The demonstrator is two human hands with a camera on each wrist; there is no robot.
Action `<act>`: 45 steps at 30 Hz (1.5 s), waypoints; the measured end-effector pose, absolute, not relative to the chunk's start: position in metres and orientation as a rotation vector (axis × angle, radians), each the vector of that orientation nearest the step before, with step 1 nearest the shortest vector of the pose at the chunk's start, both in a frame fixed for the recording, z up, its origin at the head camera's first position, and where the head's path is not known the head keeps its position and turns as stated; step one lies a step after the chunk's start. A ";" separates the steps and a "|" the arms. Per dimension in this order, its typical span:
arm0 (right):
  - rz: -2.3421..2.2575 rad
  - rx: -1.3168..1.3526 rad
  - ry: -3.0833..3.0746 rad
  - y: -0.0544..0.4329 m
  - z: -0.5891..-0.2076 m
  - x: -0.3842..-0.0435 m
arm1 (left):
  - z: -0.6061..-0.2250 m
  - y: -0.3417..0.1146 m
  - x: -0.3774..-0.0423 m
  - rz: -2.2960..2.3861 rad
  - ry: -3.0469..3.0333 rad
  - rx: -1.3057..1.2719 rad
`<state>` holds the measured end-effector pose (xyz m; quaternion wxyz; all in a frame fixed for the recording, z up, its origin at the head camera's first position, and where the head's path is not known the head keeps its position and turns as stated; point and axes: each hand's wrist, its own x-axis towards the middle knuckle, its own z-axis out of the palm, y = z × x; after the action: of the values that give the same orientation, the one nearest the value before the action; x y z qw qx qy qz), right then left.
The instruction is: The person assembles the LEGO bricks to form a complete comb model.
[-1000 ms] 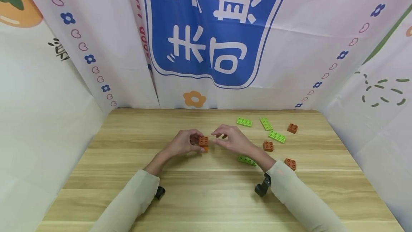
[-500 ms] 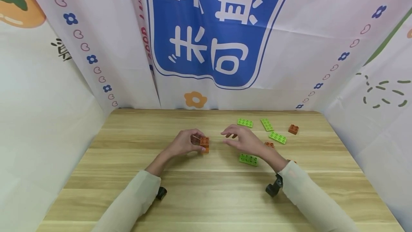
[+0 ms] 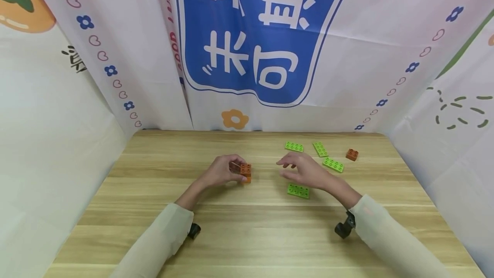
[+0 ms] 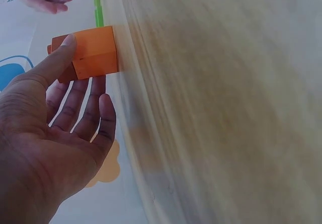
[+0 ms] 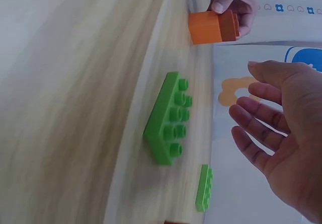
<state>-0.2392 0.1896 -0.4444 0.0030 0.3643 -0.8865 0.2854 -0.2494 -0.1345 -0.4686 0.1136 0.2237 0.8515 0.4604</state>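
Observation:
My left hand (image 3: 223, 170) pinches a small block stack between thumb and fingers near the table's middle. A brown toy brick (image 3: 245, 168) with studs forms its top, and a taller orange block (image 4: 96, 52) is its base, standing at the tabletop. The left thumb lies across the seam between the two. To the right, my right hand (image 3: 306, 171) hovers above the table with relaxed fingers and nothing in them. Just below it in the head view lies a flat green brick (image 3: 298, 191), its studs facing up; the right wrist view shows this green brick (image 5: 168, 118) apart from the fingers.
Toward the back right lie more green bricks: one at the rear (image 3: 294, 146), one slanted (image 3: 320, 149) and one nearer (image 3: 333, 164). Another brown brick (image 3: 352, 154) sits farther right. A printed cloth (image 3: 339, 76) hangs behind the wooden table (image 3: 247, 239).
My right hand has moved right, away from the stack, and now covers the brown bricks that showed beside its forearm. My left hand keeps its hold on the stack.

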 end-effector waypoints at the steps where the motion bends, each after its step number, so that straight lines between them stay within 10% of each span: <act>1: 0.878 1.145 -2.788 0.192 -0.445 -0.238 | -0.469 -0.134 -0.250 1.350 2.497 0.653; 45: 0.697 1.186 -2.853 0.234 -0.477 -0.207 | -0.470 -0.134 -0.251 1.306 2.507 0.704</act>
<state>-0.2070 0.2343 -0.4770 -0.0126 0.3744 -0.9007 0.2199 -0.2513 -0.1336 -0.4699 0.1141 0.2401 0.8549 0.4456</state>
